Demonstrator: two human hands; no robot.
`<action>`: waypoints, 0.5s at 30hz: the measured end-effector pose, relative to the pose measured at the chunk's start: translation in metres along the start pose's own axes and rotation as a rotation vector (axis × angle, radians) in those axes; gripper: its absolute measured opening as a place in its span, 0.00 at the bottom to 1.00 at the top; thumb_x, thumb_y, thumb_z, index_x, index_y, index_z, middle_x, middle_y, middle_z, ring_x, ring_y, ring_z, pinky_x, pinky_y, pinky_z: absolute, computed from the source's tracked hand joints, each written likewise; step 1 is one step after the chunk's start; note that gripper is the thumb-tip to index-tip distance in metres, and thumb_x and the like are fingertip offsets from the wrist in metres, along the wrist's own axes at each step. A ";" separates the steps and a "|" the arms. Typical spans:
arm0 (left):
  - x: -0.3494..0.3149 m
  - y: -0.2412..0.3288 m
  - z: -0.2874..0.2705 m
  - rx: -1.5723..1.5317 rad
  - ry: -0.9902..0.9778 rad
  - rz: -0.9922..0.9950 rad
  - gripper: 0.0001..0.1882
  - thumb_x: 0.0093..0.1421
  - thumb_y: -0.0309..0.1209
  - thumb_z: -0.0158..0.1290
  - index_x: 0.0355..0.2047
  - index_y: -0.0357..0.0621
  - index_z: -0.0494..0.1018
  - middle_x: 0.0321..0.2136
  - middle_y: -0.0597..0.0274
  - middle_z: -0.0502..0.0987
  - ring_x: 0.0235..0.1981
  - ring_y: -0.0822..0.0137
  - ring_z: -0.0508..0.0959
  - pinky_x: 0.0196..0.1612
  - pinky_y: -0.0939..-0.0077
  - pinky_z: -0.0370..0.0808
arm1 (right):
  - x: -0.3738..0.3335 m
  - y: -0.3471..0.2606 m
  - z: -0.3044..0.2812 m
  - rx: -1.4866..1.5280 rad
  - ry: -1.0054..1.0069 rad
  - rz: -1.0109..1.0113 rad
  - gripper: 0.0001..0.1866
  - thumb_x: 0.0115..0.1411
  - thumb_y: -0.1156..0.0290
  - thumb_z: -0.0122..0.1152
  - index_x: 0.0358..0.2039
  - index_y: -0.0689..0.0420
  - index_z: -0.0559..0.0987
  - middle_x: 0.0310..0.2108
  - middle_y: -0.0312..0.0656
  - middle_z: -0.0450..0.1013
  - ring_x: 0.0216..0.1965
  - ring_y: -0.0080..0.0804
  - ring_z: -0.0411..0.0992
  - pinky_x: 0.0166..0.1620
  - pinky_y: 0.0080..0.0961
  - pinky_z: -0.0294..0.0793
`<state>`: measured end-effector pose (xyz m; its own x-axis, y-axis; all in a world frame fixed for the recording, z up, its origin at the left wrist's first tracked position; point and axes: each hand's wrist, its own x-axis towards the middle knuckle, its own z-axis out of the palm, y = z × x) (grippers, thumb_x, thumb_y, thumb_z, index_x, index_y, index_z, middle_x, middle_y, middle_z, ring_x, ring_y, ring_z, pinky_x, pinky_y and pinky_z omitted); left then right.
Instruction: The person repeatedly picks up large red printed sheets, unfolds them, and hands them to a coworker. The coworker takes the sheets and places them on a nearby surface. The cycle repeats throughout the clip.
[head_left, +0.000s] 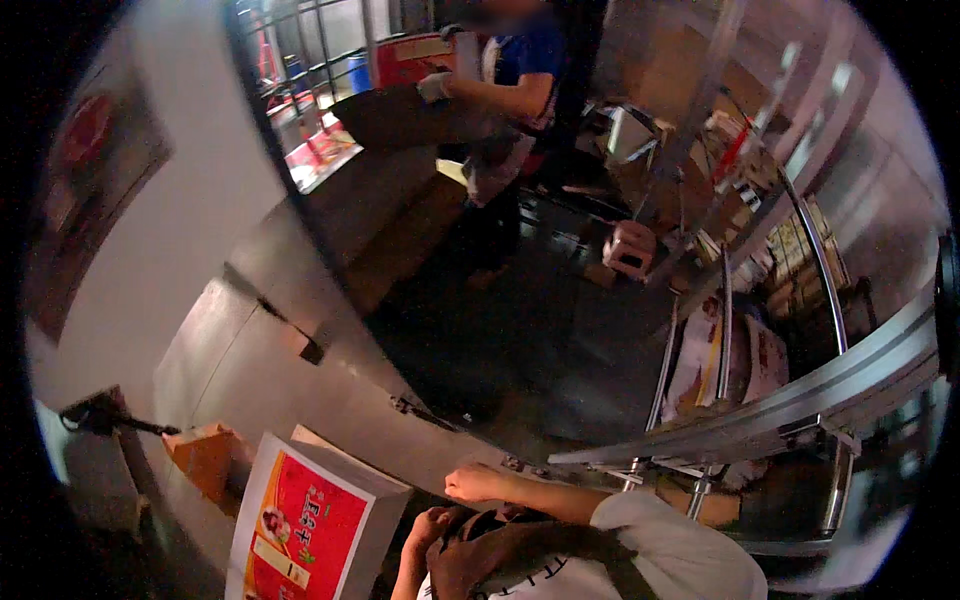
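My right hand (477, 484) is in front of my body at the lower middle, its fingers curled closed and nothing seen in them. Close below and to its left is my left hand (430, 524), also curled, beside my brown apron (500, 555). No object shows in its fingers. To the left of that hand stands a carton (325, 515) with a red printed panel and white edges; a narrow gap separates them.
A metal railing (760, 425) curves along the right. Beyond it lie a pink stool (629, 249) and stacked cardboard (700, 85). Ahead, a co-worker in a blue shirt (540, 60) and gloves handles a red carton (412, 60). An orange-brown box (208, 465) sits at left.
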<state>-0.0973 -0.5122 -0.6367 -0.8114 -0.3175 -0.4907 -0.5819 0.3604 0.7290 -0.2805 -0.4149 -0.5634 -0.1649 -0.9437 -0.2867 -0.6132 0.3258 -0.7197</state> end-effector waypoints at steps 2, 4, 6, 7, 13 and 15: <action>-0.015 -0.028 -0.008 -0.639 -0.001 -0.155 0.11 0.51 0.35 0.48 0.26 0.38 0.71 0.24 0.55 0.74 0.27 0.61 0.75 0.28 0.73 0.71 | 0.011 -0.019 0.018 0.034 -0.061 0.000 0.15 0.52 0.60 0.47 0.31 0.57 0.75 0.29 0.49 0.72 0.32 0.48 0.70 0.37 0.39 0.67; -0.023 -0.081 -0.010 -1.217 0.028 -0.229 0.11 0.52 0.36 0.48 0.27 0.40 0.69 0.24 0.57 0.73 0.24 0.63 0.73 0.24 0.75 0.68 | 0.032 -0.026 0.043 0.024 -0.062 -0.025 0.15 0.51 0.60 0.47 0.31 0.58 0.75 0.28 0.48 0.73 0.31 0.46 0.70 0.37 0.37 0.68; -0.024 -0.157 -0.003 -1.719 0.102 -0.258 0.11 0.54 0.38 0.46 0.28 0.44 0.66 0.23 0.59 0.72 0.20 0.65 0.70 0.18 0.78 0.62 | 0.062 -0.044 0.072 0.024 -0.131 0.035 0.14 0.50 0.62 0.46 0.28 0.57 0.76 0.25 0.47 0.73 0.28 0.41 0.71 0.34 0.34 0.69; -0.046 -0.146 -0.008 -1.629 0.345 -0.306 0.12 0.55 0.39 0.44 0.28 0.43 0.66 0.22 0.58 0.71 0.19 0.65 0.70 0.18 0.77 0.63 | 0.073 -0.037 0.092 -0.001 -0.166 0.078 0.15 0.50 0.61 0.45 0.25 0.57 0.76 0.22 0.45 0.73 0.25 0.38 0.71 0.32 0.33 0.69; -0.084 -0.287 -0.005 -1.954 0.753 -0.567 0.16 0.58 0.39 0.43 0.38 0.38 0.63 0.37 0.53 0.72 0.36 0.59 0.74 0.34 0.68 0.73 | 0.147 -0.006 0.221 -0.260 -0.131 0.133 0.15 0.51 0.64 0.43 0.22 0.61 0.74 0.29 0.51 0.71 0.32 0.48 0.68 0.36 0.40 0.67; -0.096 -0.301 -0.024 -2.028 0.853 -0.589 0.22 0.59 0.40 0.42 0.46 0.35 0.59 0.44 0.49 0.68 0.43 0.56 0.71 0.41 0.65 0.71 | 0.178 -0.009 0.239 -0.345 -0.021 0.098 0.16 0.51 0.62 0.45 0.25 0.62 0.75 0.29 0.52 0.71 0.34 0.49 0.68 0.37 0.39 0.67</action>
<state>0.1572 -0.6117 -0.7974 -0.1052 -0.3947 -0.9128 0.5759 -0.7725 0.2676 -0.1199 -0.5724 -0.7587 -0.2219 -0.9064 -0.3594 -0.8207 0.3726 -0.4332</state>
